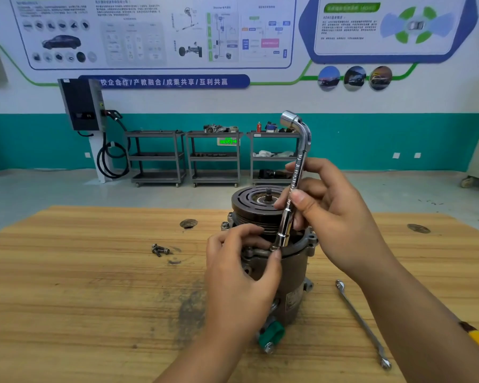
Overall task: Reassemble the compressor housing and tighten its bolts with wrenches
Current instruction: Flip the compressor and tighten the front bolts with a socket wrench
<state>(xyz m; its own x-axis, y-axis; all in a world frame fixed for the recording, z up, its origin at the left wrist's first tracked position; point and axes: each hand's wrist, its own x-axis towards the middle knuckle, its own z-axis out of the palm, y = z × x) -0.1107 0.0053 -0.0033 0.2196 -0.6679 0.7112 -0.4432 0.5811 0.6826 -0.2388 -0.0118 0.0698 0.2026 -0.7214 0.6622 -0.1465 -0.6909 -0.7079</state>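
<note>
- Our right hand [332, 214] gripped the shaft of the L-shaped socket wrench [295, 178], held nearly upright.
- Its socket end met a flange bolt [273, 248], which our left hand [241, 275] pinched (thumb below).
- The compressor [293, 272] stood pulley-up on the wooden table [80, 286]; loose bolts [160, 249] lay to its left, a combination wrench [362, 324] to its right.

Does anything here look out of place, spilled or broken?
Loose bolts lie on the table left of the compressor, not yet fitted, and a dark smear stains the wood nearer the camera. Nothing looks broken.
</note>
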